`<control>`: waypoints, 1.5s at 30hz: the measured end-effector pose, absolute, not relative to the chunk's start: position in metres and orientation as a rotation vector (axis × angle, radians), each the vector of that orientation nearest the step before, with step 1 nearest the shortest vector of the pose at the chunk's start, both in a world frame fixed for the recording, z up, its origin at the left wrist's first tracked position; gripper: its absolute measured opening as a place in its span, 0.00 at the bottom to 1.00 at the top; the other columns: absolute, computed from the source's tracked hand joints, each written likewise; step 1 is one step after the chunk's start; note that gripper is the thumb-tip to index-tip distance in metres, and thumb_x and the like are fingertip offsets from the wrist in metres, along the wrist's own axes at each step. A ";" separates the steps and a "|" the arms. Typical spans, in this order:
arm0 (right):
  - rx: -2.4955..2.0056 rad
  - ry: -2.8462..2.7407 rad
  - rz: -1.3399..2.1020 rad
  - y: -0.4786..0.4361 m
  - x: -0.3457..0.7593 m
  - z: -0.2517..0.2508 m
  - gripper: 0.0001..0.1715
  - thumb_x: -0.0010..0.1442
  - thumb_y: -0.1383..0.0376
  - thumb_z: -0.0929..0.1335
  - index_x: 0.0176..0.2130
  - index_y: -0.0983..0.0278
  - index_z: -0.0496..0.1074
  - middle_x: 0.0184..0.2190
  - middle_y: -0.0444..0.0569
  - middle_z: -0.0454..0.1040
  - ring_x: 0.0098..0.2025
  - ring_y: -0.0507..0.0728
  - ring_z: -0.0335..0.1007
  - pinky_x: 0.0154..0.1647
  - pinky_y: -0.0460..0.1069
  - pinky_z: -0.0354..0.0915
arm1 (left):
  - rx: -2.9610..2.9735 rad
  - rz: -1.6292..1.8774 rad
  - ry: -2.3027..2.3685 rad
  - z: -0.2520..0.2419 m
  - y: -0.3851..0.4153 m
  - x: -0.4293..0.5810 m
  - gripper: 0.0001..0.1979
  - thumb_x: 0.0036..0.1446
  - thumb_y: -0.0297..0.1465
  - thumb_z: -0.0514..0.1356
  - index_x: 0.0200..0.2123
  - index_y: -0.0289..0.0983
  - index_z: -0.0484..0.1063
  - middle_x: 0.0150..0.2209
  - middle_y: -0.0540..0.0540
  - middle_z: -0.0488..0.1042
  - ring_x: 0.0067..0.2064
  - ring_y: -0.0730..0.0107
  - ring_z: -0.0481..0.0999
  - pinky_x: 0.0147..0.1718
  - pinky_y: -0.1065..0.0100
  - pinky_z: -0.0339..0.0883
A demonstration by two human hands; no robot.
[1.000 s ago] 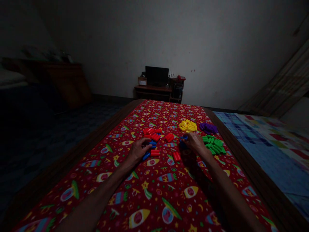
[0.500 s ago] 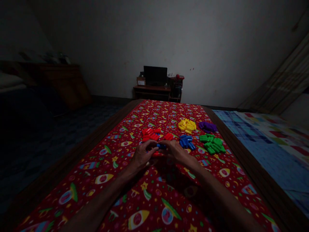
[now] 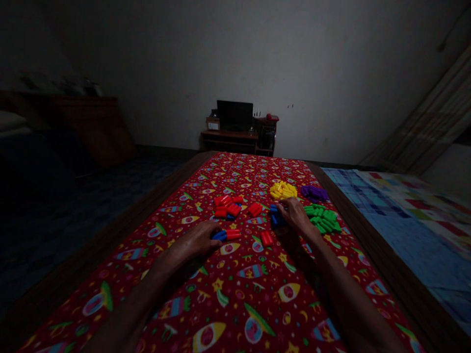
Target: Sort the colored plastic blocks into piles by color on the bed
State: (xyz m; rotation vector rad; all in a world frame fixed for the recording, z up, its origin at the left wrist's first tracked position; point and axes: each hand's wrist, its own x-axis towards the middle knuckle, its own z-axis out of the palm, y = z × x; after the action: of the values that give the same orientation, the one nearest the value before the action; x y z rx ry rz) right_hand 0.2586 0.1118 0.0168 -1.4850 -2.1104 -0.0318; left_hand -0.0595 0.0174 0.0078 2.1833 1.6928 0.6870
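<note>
In the head view, the two hands have separated: half a second ago they met around a blue piece, and now the right hand (image 3: 294,212) is just on the near side of the yellow pile (image 3: 283,190), over the blue pile (image 3: 276,219). This probably means that the piece was carried there, so the blue pile is growing. Its fingers are bent downward at the blue pieces, but I cannot tell if they hold one.

The left hand (image 3: 200,238) is farther to the left of the yellow pile and nearer to the person. Its thumb and fingers are a little apart around the loose blue pieces (image 3: 220,236), which touch a red group (image 3: 233,234); whether the grip is firm, I cannot tell.

The blue pieces look like short, smooth tubes, dark in this weak light, lying flat, some side by side.
</note>
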 end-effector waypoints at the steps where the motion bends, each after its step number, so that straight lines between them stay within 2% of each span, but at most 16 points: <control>1: -1.463 -2.091 -0.022 0.111 0.257 0.020 0.15 0.62 0.63 0.64 0.40 0.67 0.78 0.36 0.56 0.78 0.39 0.58 0.73 0.42 0.48 0.64 | 2.176 0.722 1.676 0.008 0.020 -0.058 0.10 0.44 0.37 0.64 0.33 0.42 0.77 0.33 0.49 0.79 0.35 0.61 0.78 0.34 0.67 0.70; 5: -1.261 -2.063 0.231 0.094 0.236 0.041 0.17 0.63 0.62 0.62 0.38 0.66 0.79 0.34 0.53 0.79 0.36 0.57 0.74 0.39 0.47 0.65 | 2.078 1.004 1.633 0.012 0.026 -0.044 0.16 0.47 0.38 0.62 0.40 0.40 0.75 0.42 0.45 0.78 0.38 0.60 0.78 0.37 0.63 0.72; 8: -0.962 -2.187 0.621 0.067 0.207 0.050 0.16 0.63 0.61 0.63 0.43 0.64 0.77 0.36 0.50 0.80 0.35 0.55 0.75 0.36 0.46 0.65 | 1.969 1.162 1.545 0.013 0.021 -0.025 0.19 0.47 0.38 0.63 0.43 0.38 0.72 0.42 0.44 0.78 0.37 0.62 0.79 0.37 0.63 0.74; 10: -0.835 -2.271 0.744 0.050 0.191 0.052 0.16 0.62 0.61 0.65 0.47 0.63 0.76 0.38 0.49 0.80 0.36 0.55 0.75 0.35 0.45 0.65 | 1.911 1.204 1.489 0.011 0.016 -0.012 0.17 0.48 0.38 0.63 0.42 0.38 0.70 0.40 0.45 0.78 0.37 0.64 0.79 0.37 0.64 0.75; 15: -0.919 -2.323 0.607 0.054 0.195 0.052 0.14 0.60 0.66 0.66 0.45 0.63 0.77 0.34 0.48 0.80 0.32 0.53 0.74 0.33 0.45 0.64 | 1.865 1.271 1.379 0.005 0.012 -0.001 0.16 0.52 0.36 0.61 0.43 0.38 0.68 0.41 0.46 0.77 0.38 0.65 0.79 0.39 0.63 0.75; 19: -1.206 -2.118 0.434 0.091 0.237 0.050 0.14 0.59 0.66 0.65 0.42 0.63 0.78 0.36 0.49 0.80 0.37 0.56 0.75 0.38 0.47 0.66 | 2.097 1.278 1.512 0.000 0.022 -0.017 0.10 0.57 0.35 0.56 0.39 0.38 0.72 0.43 0.43 0.77 0.44 0.62 0.77 0.46 0.60 0.72; 22: -1.375 -2.079 0.350 0.110 0.259 0.043 0.15 0.58 0.67 0.65 0.43 0.63 0.78 0.39 0.50 0.80 0.41 0.57 0.76 0.41 0.47 0.66 | 2.226 1.222 1.622 -0.010 0.032 -0.031 0.11 0.60 0.33 0.53 0.39 0.37 0.73 0.43 0.41 0.76 0.47 0.59 0.75 0.49 0.57 0.70; 25: -1.483 -2.171 0.278 0.113 0.265 0.036 0.16 0.58 0.68 0.65 0.44 0.66 0.78 0.40 0.53 0.80 0.41 0.57 0.76 0.41 0.46 0.64 | 2.332 1.168 1.636 -0.026 0.044 -0.041 0.11 0.59 0.32 0.55 0.43 0.37 0.73 0.46 0.40 0.75 0.50 0.57 0.74 0.50 0.54 0.69; 29: -1.593 -2.142 0.116 0.109 0.262 0.038 0.15 0.60 0.67 0.63 0.39 0.66 0.79 0.35 0.55 0.80 0.38 0.57 0.76 0.35 0.45 0.62 | 2.455 1.181 1.656 -0.043 0.058 -0.042 0.13 0.58 0.32 0.58 0.47 0.38 0.71 0.50 0.39 0.71 0.53 0.55 0.71 0.52 0.52 0.67; 34: -1.414 -2.114 0.106 0.103 0.255 0.048 0.15 0.61 0.66 0.62 0.35 0.67 0.78 0.31 0.54 0.79 0.33 0.55 0.74 0.33 0.45 0.60 | 2.502 1.095 1.770 -0.037 0.063 -0.031 0.11 0.57 0.31 0.60 0.44 0.37 0.69 0.46 0.40 0.68 0.47 0.57 0.73 0.45 0.58 0.71; 38: -1.265 -2.182 0.199 0.092 0.242 0.051 0.14 0.61 0.66 0.63 0.34 0.68 0.77 0.27 0.52 0.77 0.28 0.53 0.70 0.30 0.44 0.57 | 2.484 1.005 1.830 -0.024 0.059 -0.028 0.07 0.58 0.28 0.56 0.41 0.36 0.69 0.40 0.42 0.69 0.40 0.60 0.73 0.39 0.61 0.70; 42: -1.081 -2.313 0.327 0.077 0.225 0.048 0.11 0.59 0.70 0.63 0.33 0.68 0.75 0.24 0.47 0.73 0.25 0.50 0.63 0.28 0.44 0.53 | 2.399 1.178 1.758 -0.015 0.056 -0.033 0.09 0.60 0.25 0.50 0.35 0.37 0.69 0.35 0.45 0.71 0.36 0.64 0.73 0.39 0.64 0.69; 45: -0.945 -2.412 0.395 0.067 0.210 0.040 0.09 0.58 0.72 0.63 0.35 0.68 0.74 0.25 0.46 0.72 0.26 0.49 0.61 0.28 0.44 0.52 | 2.405 1.187 1.664 -0.014 0.054 -0.034 0.10 0.61 0.26 0.50 0.36 0.37 0.71 0.36 0.45 0.73 0.38 0.65 0.74 0.41 0.64 0.68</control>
State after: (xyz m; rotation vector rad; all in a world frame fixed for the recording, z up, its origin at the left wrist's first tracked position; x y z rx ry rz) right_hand 0.2101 0.0670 0.0397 -0.9451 -2.4120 0.3946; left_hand -0.0342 0.0537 -0.0141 2.4049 1.6640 1.1866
